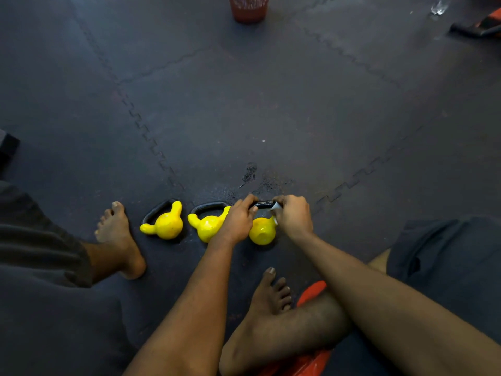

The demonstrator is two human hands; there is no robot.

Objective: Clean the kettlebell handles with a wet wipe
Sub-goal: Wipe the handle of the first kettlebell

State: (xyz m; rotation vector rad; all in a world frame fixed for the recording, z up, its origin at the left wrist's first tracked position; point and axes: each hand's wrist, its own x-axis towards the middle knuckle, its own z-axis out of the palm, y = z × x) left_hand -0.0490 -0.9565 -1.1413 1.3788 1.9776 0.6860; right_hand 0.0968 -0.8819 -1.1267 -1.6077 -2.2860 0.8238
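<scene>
Three small yellow kettlebells with black handles stand in a row on the dark floor mat. My left hand (238, 221) grips the left end of the black handle (263, 204) of the right kettlebell (262, 231). My right hand (294, 217) holds a white wet wipe (275, 210) wrapped on the handle's right end. The middle kettlebell (207, 226) sits partly behind my left hand. Apart from both hands, the left kettlebell (165, 223) stands further left.
My bare feet (119, 237) (271, 291) rest on the interlocking foam mat (271, 104). A brown mesh bin (249, 8) stands at the far top. Wet marks (250, 172) darken the mat beyond the kettlebells. A red object (311, 291) lies under my right leg.
</scene>
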